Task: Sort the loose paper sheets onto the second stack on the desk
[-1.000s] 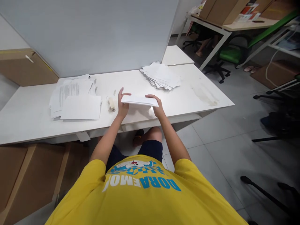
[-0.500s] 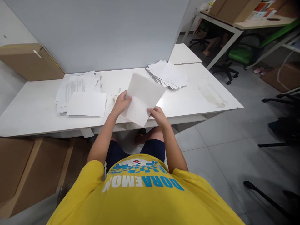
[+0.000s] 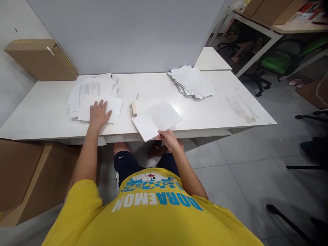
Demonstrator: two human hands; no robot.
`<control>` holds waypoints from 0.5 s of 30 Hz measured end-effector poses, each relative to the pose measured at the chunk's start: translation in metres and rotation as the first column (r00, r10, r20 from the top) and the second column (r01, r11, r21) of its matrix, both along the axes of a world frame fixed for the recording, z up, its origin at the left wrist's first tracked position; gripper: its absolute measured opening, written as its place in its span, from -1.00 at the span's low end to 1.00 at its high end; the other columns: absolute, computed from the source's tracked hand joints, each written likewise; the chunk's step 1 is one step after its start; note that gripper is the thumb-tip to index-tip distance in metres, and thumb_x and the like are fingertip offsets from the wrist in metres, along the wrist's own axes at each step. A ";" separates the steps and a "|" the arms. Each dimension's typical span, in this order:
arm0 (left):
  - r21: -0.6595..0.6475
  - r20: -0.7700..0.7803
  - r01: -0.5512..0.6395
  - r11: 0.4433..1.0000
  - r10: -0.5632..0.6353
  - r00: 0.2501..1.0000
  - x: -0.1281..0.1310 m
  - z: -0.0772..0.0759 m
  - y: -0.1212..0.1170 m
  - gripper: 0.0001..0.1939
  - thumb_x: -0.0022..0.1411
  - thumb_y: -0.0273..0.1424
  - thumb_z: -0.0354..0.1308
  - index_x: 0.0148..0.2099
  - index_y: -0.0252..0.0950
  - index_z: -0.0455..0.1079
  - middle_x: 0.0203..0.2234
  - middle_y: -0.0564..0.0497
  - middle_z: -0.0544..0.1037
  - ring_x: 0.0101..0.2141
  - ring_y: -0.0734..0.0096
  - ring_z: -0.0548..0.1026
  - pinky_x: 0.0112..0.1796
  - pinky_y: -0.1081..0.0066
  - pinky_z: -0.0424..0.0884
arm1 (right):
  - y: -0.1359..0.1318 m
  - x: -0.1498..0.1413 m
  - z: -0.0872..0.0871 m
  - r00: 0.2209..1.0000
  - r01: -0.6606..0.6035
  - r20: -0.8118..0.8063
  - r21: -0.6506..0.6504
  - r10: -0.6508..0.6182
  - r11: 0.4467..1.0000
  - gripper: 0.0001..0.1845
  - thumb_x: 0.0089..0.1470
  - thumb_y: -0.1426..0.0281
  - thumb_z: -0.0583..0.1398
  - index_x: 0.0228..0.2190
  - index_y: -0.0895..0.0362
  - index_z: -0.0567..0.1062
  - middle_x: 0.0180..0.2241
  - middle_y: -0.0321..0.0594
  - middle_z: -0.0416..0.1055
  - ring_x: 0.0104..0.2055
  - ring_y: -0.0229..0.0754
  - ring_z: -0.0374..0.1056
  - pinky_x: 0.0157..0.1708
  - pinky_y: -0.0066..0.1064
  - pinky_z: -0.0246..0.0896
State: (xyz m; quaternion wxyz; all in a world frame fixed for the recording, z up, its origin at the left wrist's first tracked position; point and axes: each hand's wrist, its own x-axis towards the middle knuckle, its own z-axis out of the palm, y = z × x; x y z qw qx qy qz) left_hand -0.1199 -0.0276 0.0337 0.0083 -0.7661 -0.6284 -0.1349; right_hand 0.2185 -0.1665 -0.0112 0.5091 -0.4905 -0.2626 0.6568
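My left hand lies flat with spread fingers on a blank white sheet at the front of the left paper stack. Thumb and fingers of my right hand pinch the near edge of white paper, which tilts over the table's front edge. Whether that paper is one sheet or several, I cannot tell. Between the two hands, just beyond the held paper's left corner, sits a small beige stapler.
Printed sheets lie in a loose stack on the left of the white table. A fanned paper pile lies at the back right. A grey panel rises behind; cardboard boxes flank the left side. Another person's legs show far right.
My left hand has let go of the held paper and moved left onto the sheet by the stack. My right hand keeps the paper, now lower and flatter; the stapler has come into view.
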 end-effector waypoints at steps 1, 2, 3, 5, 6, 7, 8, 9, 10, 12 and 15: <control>-0.014 -0.029 -0.017 1.000 0.016 0.999 -0.011 -0.002 0.005 -0.29 0.37 -0.08 -0.24 0.40 -0.37 0.05 0.40 -0.21 0.02 0.38 -0.17 -0.12 0.30 -0.18 -0.20 | 0.002 -0.001 -0.001 1.000 0.012 0.001 0.000 -0.012 1.000 -0.66 0.03 0.37 0.34 -0.60 0.09 0.30 -0.70 -0.24 0.45 -0.59 -0.24 0.46 -0.49 -0.52 0.44; -0.020 -0.036 -0.031 0.999 0.030 0.999 -0.020 -0.004 0.010 -0.27 0.37 -0.05 -0.27 0.42 -0.37 0.00 0.41 -0.20 -0.03 0.39 -0.17 -0.14 0.29 -0.20 -0.21 | 0.004 -0.002 -0.001 1.000 0.026 0.000 0.003 -0.026 1.000 -0.66 0.03 0.38 0.34 -0.60 0.08 0.29 -0.69 -0.25 0.45 -0.58 -0.22 0.47 -0.49 -0.51 0.45; -0.019 -0.025 -0.043 0.999 0.043 0.999 -0.027 -0.005 0.017 -0.26 0.37 -0.03 -0.31 0.43 -0.36 -0.03 0.42 -0.20 -0.05 0.39 -0.16 -0.14 0.29 -0.21 -0.21 | 0.006 -0.004 -0.002 0.999 0.039 -0.001 0.007 -0.039 0.999 -0.66 0.03 0.38 0.34 -0.59 0.08 0.29 -0.69 -0.25 0.46 -0.58 -0.21 0.48 -0.49 -0.49 0.46; -0.007 0.033 -0.074 0.997 0.074 0.997 -0.035 -0.006 0.034 -0.25 0.36 0.01 -0.34 0.43 -0.30 -0.02 0.42 -0.18 -0.04 0.39 -0.16 -0.14 0.27 -0.26 -0.21 | 0.009 -0.008 -0.004 0.999 0.046 0.002 0.015 -0.046 0.999 -0.68 0.03 0.39 0.34 -0.58 0.08 0.31 -0.68 -0.24 0.47 -0.56 -0.19 0.49 -0.48 -0.47 0.48; -0.004 0.069 -0.089 0.996 0.089 0.994 -0.037 -0.006 0.043 -0.24 0.36 0.03 -0.33 0.43 -0.28 -0.01 0.41 -0.18 -0.02 0.39 -0.16 -0.13 0.27 -0.29 -0.22 | 0.009 -0.010 -0.004 0.999 0.042 0.008 0.017 -0.042 0.999 -0.70 0.03 0.39 0.34 -0.58 0.09 0.33 -0.68 -0.22 0.47 -0.56 -0.19 0.49 -0.47 -0.46 0.48; -0.001 0.102 -0.102 0.995 0.101 0.990 -0.038 -0.006 0.053 -0.24 0.35 0.05 -0.32 0.42 -0.26 0.01 0.41 -0.17 -0.01 0.39 -0.17 -0.14 0.26 -0.33 -0.23 | 0.010 -0.012 -0.005 0.999 0.033 0.017 0.015 -0.034 0.999 -0.71 0.03 0.39 0.33 -0.59 0.09 0.34 -0.68 -0.21 0.47 -0.57 -0.19 0.48 -0.46 -0.45 0.48; 0.000 0.134 -0.111 0.994 0.110 0.985 -0.038 -0.006 0.063 -0.23 0.33 0.07 -0.31 0.42 -0.24 0.02 0.41 -0.17 0.00 0.39 -0.18 -0.14 0.25 -0.35 -0.26 | 0.010 -0.014 -0.006 0.999 0.023 0.028 0.010 -0.023 1.000 -0.72 0.04 0.38 0.32 -0.59 0.10 0.36 -0.68 -0.20 0.46 -0.57 -0.18 0.48 -0.45 -0.45 0.48; 0.000 0.167 -0.118 0.993 0.116 0.979 -0.038 -0.005 0.073 -0.22 0.32 0.10 -0.29 0.41 -0.23 0.04 0.40 -0.16 0.02 0.39 -0.19 -0.15 0.24 -0.38 -0.28 | 0.010 -0.015 -0.007 0.999 0.011 0.039 0.005 -0.012 1.000 -0.72 0.04 0.37 0.32 -0.60 0.11 0.38 -0.68 -0.18 0.47 -0.57 -0.18 0.47 -0.45 -0.44 0.49; -0.004 0.198 -0.121 0.993 0.120 0.973 -0.038 -0.005 0.083 -0.21 0.31 0.12 -0.27 0.41 -0.23 0.05 0.40 -0.16 0.02 0.39 -0.20 -0.17 0.23 -0.40 -0.30 | 0.009 -0.016 -0.008 0.999 0.001 0.049 0.002 -0.001 1.000 -0.73 0.04 0.36 0.31 -0.60 0.12 0.40 -0.68 -0.17 0.47 -0.58 -0.18 0.47 -0.44 -0.44 0.49; -0.024 0.251 -0.130 0.991 0.132 0.959 -0.039 -0.003 0.102 -0.17 0.28 0.18 -0.24 0.39 -0.23 0.07 0.40 -0.16 0.03 0.39 -0.23 -0.20 0.23 -0.41 -0.35 | 0.008 -0.017 -0.010 0.998 -0.012 0.065 0.002 0.011 1.000 -0.72 0.04 0.34 0.31 -0.61 0.13 0.42 -0.66 -0.15 0.48 -0.57 -0.18 0.47 -0.42 -0.42 0.49; -0.037 0.308 -0.151 0.988 0.155 0.939 -0.036 0.006 0.121 -0.05 0.23 0.29 -0.27 0.37 -0.31 0.10 0.40 -0.15 0.05 0.38 -0.28 -0.22 0.24 -0.37 -0.42 | 0.006 -0.018 -0.012 0.997 -0.006 0.071 0.022 0.004 1.000 -0.75 0.03 0.30 0.31 -0.59 0.14 0.47 -0.64 -0.16 0.50 -0.54 -0.15 0.49 -0.39 -0.37 0.50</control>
